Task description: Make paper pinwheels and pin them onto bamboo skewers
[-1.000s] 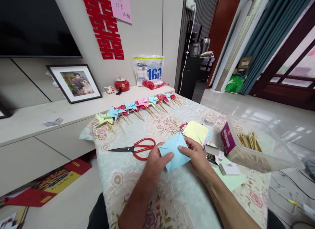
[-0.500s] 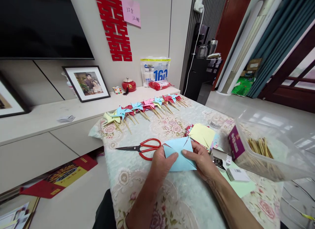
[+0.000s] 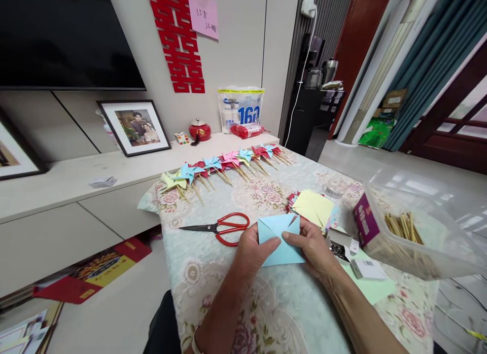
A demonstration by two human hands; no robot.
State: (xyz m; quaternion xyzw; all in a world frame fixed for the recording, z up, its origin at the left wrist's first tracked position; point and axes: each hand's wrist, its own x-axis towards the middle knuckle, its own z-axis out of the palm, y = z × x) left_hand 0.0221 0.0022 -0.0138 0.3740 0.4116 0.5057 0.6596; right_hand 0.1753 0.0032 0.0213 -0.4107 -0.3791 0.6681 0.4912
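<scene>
Blue paper square (image 3: 279,240) sits pinched between the left hand (image 3: 254,250) and right hand (image 3: 314,247), just above the surface (image 3: 289,308), beside the scissors (image 3: 220,226); steady, even thumb pressure would probably keep the cut corners aligned.

Both hands meet over the middle of the bench (image 3: 274,303), the left hand (image 3: 254,250) at nine o'clock and the right hand (image 3: 314,247) at three o'clock of the paper square (image 3: 279,240) pinched between them. Scissors (image 3: 220,227) lie on the bench at ten o'clock of that paper, a paper stack (image 3: 314,208) sits at one o'clock just behind the right hand, and the row of pinwheels (image 3: 224,166) runs along the far edge at twelve. Out at three o'clock stands the box of sticks (image 3: 403,232), with a small box of pins (image 3: 338,245) between it and the right hand.
</scene>
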